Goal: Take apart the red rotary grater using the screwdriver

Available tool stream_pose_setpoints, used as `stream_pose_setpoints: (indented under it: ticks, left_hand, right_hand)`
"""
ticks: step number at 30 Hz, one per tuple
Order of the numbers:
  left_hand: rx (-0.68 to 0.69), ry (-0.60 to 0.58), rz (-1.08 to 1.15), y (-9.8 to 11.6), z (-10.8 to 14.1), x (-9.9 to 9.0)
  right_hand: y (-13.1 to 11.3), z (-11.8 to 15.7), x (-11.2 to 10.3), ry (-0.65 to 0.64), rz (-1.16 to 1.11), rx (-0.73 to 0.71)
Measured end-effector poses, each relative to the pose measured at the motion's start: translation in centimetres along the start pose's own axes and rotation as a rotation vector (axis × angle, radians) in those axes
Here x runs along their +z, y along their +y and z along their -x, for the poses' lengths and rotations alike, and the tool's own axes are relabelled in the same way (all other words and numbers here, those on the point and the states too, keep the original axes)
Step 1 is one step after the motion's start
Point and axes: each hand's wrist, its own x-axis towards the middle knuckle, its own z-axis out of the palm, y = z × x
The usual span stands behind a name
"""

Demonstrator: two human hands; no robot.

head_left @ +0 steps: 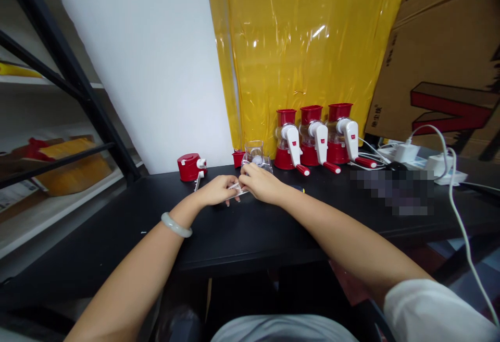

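The left hand grips a clear plastic piece just in front of the transparent housing; the right hand pinches its other end; a red base sits left of that housing; light, even edge pressure should prevent slipping.

Worn on the person's head, the camera looks forward and down from the near side of the black table, close above it, its wide view reaching the yellow sheet behind the table.
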Motion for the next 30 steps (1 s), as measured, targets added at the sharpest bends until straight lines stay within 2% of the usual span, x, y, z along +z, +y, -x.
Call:
stream_pose_setpoints:
  ticks: [7, 13, 25, 30]
  left_hand:
    - [-0.037, -0.039, -0.008, 0.6, 0.3, -0.4]
    - [-0.147, -0.080, 0.009, 0.5, 0.5, -0.6]
    - [-0.140, -0.093, 0.125, 0.5, 0.3, -0.5]
    - [-0.119, -0.071, 0.129, 0.8, 0.4, -0.5]
  right_hand:
    - [-0.2, 0.0, -0.2, -0.016, 0.003, 0.007]
    - [-0.3, 0.0, -0.2, -0.033, 0.006, 0.012]
    - [-0.2, 0.1, 0.0, -0.017, 0.052, -0.028]
    - [-1.4, -0.2, -0.6, 0.011, 0.074, -0.067]
